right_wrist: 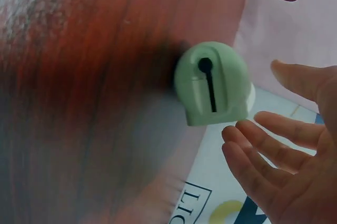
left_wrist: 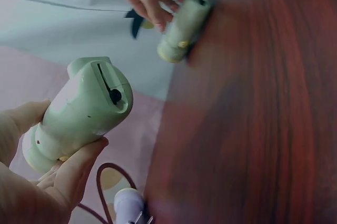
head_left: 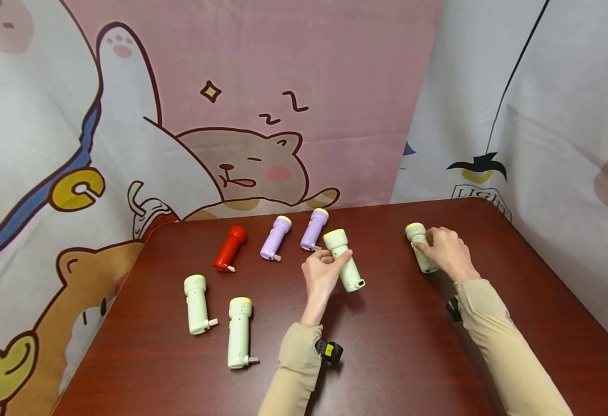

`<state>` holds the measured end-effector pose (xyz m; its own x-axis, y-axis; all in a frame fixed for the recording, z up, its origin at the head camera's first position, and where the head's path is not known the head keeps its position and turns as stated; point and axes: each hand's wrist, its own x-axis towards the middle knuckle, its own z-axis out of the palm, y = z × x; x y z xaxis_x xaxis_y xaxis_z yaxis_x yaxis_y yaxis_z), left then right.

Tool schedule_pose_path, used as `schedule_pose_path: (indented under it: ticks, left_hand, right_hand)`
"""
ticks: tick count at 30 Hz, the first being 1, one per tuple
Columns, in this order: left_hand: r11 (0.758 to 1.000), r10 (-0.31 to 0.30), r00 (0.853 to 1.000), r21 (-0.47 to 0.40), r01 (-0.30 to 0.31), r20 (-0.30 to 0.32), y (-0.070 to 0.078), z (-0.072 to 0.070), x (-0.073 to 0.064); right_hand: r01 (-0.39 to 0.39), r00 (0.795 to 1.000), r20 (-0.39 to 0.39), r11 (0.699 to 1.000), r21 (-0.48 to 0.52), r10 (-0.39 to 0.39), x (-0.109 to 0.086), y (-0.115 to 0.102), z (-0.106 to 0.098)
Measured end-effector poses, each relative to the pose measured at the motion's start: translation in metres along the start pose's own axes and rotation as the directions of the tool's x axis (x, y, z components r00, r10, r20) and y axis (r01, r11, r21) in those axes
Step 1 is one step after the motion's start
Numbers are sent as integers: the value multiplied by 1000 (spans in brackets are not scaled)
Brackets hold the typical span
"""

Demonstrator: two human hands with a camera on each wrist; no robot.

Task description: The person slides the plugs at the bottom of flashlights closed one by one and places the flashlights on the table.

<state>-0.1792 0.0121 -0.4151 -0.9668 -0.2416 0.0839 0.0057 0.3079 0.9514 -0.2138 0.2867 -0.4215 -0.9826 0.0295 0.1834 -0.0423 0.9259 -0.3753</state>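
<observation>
My left hand (head_left: 320, 277) pinches a pale green flashlight (head_left: 346, 261) between thumb and fingers, raised off the table with its wide head pointing away. In the left wrist view, its base shows a narrow slot and a dark round hole. At the right, my right hand (head_left: 448, 252) is beside another pale green flashlight (head_left: 422, 254) lying on the table. The right wrist view shows the loosely spread fingers (right_wrist: 287, 153) of that hand next to this flashlight (right_wrist: 218, 87), not closed round it; whether a fingertip touches it, I cannot tell.
Two pale green flashlights, one (head_left: 197, 306) left of the other (head_left: 238, 335), lie at the table's left. Behind them lie a red flashlight (head_left: 230, 249) and two purple ones, (head_left: 275, 238) left and the other purple flashlight (head_left: 314, 230) right. A cartoon-printed cloth (head_left: 366, 104) borders the brown table (head_left: 397, 358).
</observation>
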Motion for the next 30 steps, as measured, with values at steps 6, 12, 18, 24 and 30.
schedule_pose_path:
  ticks: [6, 12, 18, 24, 30]
  left_hand:
    - [993, 54, 998, 104, -57, 35, 5, 23, 9]
    - [970, 75, 994, 224, -92, 83, 14, 47, 21]
    - [951, 33, 986, 298, -81, 163, 23, 72, 29]
    - [921, 27, 981, 376, -99, 193, 28, 97, 36]
    - [889, 2, 981, 449, -91, 195, 28, 121, 41]
  right_hand:
    - [-20, 998, 53, 1000, -18, 21, 4, 4, 5]
    - [-21, 998, 59, 999, -30, 22, 5, 5, 6]
    - [-21, 998, 55, 999, -40, 23, 4, 6, 5]
    - [-19, 999, 37, 999, -38, 21, 3, 6, 4]
    - [-2, 1000, 18, 999, -40, 2, 3, 5, 5]
